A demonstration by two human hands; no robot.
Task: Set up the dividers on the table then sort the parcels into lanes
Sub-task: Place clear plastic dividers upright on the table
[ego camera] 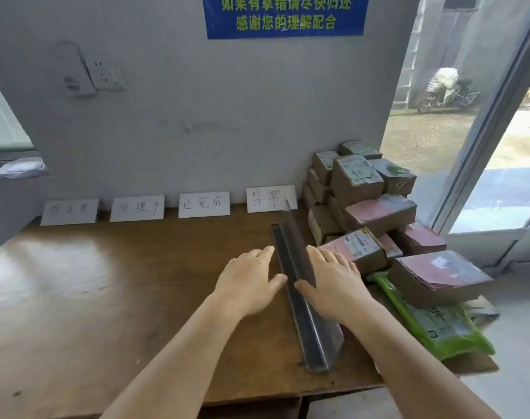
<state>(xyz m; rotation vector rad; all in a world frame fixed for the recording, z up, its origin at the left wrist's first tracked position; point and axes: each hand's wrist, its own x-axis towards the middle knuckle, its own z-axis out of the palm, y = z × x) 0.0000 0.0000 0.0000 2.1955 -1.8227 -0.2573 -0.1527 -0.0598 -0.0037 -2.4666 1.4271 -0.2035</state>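
Observation:
A long dark metal angle divider [307,325] lies on the wooden table [106,297], running from the near right edge toward the wall. My left hand [248,282] rests flat on the table against the divider's left side, thumb touching it. My right hand [333,282] lies over the divider's upright flange from the right, thumb on its inner face. Both hands press on it rather than grip it. A stack of brown cardboard parcels [366,201] stands to the right by the wall. A green plastic mailer [430,325] lies at the table's right edge.
Four white paper labels lean on the wall: three [70,210] [137,208] [204,204] to the left and one [268,198] behind the divider's far end. A parcel with a yellow-black label [360,247] sits just right of my right hand. An open glass door [484,131] is at the right.

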